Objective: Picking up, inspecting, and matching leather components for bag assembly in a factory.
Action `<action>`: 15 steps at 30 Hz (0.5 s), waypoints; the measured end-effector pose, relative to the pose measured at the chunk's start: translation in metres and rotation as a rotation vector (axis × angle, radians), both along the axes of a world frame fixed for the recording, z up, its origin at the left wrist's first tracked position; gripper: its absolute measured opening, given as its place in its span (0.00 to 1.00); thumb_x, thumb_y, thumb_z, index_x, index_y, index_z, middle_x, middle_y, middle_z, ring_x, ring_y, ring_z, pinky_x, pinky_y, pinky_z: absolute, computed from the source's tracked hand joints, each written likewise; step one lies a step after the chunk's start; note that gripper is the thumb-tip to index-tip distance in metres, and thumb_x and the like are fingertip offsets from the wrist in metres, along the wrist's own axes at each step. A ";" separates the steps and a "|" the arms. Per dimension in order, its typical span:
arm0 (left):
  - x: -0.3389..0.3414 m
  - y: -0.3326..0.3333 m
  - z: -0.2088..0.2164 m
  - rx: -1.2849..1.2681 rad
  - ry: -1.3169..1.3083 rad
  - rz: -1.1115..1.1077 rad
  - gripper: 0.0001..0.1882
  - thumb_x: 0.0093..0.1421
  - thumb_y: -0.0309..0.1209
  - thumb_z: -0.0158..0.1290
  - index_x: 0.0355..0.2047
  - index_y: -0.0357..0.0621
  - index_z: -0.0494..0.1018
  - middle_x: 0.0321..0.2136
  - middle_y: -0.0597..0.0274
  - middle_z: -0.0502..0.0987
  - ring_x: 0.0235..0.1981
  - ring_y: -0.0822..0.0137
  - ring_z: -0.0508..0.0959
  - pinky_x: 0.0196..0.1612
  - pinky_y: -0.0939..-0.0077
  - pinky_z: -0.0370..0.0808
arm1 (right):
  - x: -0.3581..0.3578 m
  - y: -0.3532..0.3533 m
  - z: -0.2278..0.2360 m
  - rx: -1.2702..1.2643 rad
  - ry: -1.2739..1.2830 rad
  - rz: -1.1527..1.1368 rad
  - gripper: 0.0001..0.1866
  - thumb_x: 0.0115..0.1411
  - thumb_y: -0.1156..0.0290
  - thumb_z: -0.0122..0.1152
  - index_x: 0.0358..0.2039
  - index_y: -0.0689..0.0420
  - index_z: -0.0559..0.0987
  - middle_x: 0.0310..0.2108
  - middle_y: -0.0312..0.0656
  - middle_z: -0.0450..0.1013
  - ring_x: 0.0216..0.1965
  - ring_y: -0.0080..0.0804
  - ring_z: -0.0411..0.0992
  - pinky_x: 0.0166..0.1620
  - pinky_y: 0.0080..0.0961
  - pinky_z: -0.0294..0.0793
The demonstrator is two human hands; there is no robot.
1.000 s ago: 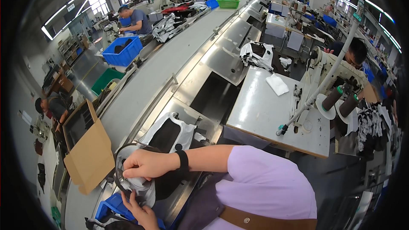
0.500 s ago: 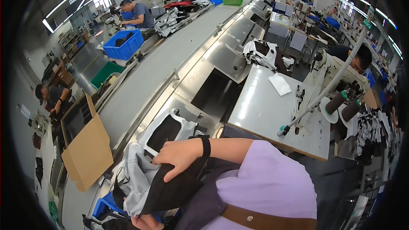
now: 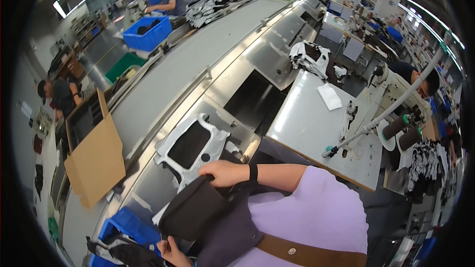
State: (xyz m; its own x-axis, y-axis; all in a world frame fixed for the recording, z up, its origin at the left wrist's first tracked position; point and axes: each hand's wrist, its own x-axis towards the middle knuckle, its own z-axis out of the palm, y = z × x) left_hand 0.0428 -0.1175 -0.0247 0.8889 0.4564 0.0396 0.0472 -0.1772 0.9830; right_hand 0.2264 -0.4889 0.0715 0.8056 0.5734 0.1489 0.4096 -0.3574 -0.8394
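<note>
My right hand [image 3: 225,173], with a black band on its wrist, is closed on the upper edge of a dark fabric piece [image 3: 193,210]. A strip of pale backing shows along that piece's left side. At its lower edge is my left hand [image 3: 174,253], fingers bent against the cloth; part of this hand is cut off by the frame's bottom. Just beyond my right hand, a white-and-black cut piece [image 3: 174,141] with a dark centre panel lies flat on the metal surface [image 3: 148,188].
A blue bin [image 3: 131,222] with black and white pieces stands at the lower left. An open cardboard box [image 3: 96,163] sits across the long grey conveyor [image 3: 173,74]. On the right stands a white table [image 3: 302,118] with a sewing machine [image 3: 396,89] and dark thread cones [image 3: 396,126].
The grey-white cloth bunched under my right hand is gone from there; the dark piece is lifted nearer to me. The white-and-black piece now lies uncovered. My right hand moved right.
</note>
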 end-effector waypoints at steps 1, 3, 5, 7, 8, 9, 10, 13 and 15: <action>0.002 -0.002 -0.005 0.163 -0.129 0.011 0.12 0.61 0.19 0.50 0.45 0.35 0.66 0.49 0.55 0.67 0.52 0.64 0.69 0.56 0.71 0.63 | 0.001 0.001 0.001 -0.017 -0.162 -0.175 0.12 0.48 0.76 0.60 0.36 0.56 0.74 0.32 0.48 0.72 0.39 0.50 0.73 0.41 0.38 0.71; 0.034 -0.066 0.061 0.223 -0.317 0.167 0.12 0.64 0.24 0.53 0.46 0.33 0.68 0.50 0.56 0.68 0.47 0.67 0.70 0.54 0.76 0.63 | 0.009 0.007 -0.002 0.016 -0.371 -0.357 0.07 0.51 0.76 0.53 0.33 0.53 0.71 0.31 0.46 0.70 0.36 0.51 0.72 0.36 0.43 0.70; 0.050 -0.073 0.067 0.191 -0.260 0.189 0.05 0.65 0.23 0.51 0.35 0.34 0.67 0.47 0.56 0.72 0.39 0.73 0.69 0.47 0.80 0.65 | 0.014 0.004 0.009 -0.078 -0.414 -0.479 0.06 0.50 0.77 0.53 0.30 0.54 0.69 0.29 0.45 0.69 0.35 0.51 0.70 0.33 0.43 0.69; 0.057 -0.092 0.079 0.201 -0.283 0.142 0.09 0.66 0.25 0.50 0.29 0.34 0.66 0.48 0.53 0.74 0.37 0.74 0.69 0.46 0.80 0.65 | 0.013 0.001 0.012 -0.092 -0.349 -0.448 0.09 0.48 0.78 0.56 0.30 0.56 0.67 0.29 0.47 0.67 0.34 0.53 0.69 0.32 0.41 0.68; 0.056 -0.094 0.072 0.175 -0.287 0.126 0.07 0.66 0.25 0.50 0.31 0.37 0.65 0.47 0.54 0.74 0.38 0.74 0.69 0.47 0.79 0.65 | 0.017 -0.008 0.011 -0.070 -0.198 -0.292 0.09 0.51 0.78 0.57 0.32 0.58 0.68 0.29 0.44 0.68 0.32 0.44 0.71 0.34 0.36 0.69; 0.047 -0.086 0.060 0.065 -0.267 0.084 0.06 0.65 0.25 0.51 0.34 0.38 0.65 0.46 0.55 0.74 0.39 0.74 0.69 0.47 0.78 0.65 | 0.022 -0.016 0.006 0.047 0.083 -0.091 0.09 0.53 0.77 0.58 0.34 0.59 0.69 0.31 0.41 0.70 0.34 0.36 0.71 0.36 0.31 0.69; 0.036 -0.077 0.048 -0.051 -0.252 0.033 0.06 0.64 0.25 0.52 0.37 0.39 0.65 0.45 0.56 0.73 0.40 0.74 0.69 0.48 0.78 0.65 | 0.022 -0.024 0.002 0.155 0.363 0.098 0.09 0.55 0.76 0.59 0.36 0.59 0.70 0.33 0.38 0.71 0.35 0.28 0.72 0.39 0.26 0.70; 0.024 -0.068 0.036 -0.258 -0.250 0.006 0.14 0.62 0.24 0.54 0.45 0.41 0.63 0.43 0.61 0.72 0.43 0.73 0.71 0.49 0.78 0.65 | 0.020 -0.038 0.010 0.484 0.930 0.279 0.12 0.58 0.71 0.63 0.40 0.59 0.71 0.38 0.33 0.72 0.38 0.18 0.70 0.42 0.16 0.69; 0.029 -0.070 0.047 -0.379 -0.230 -0.006 0.16 0.60 0.24 0.55 0.46 0.41 0.63 0.43 0.62 0.72 0.44 0.73 0.71 0.50 0.77 0.65 | 0.023 -0.037 0.010 0.441 0.925 0.247 0.11 0.58 0.70 0.63 0.39 0.58 0.72 0.36 0.32 0.72 0.36 0.16 0.69 0.41 0.16 0.69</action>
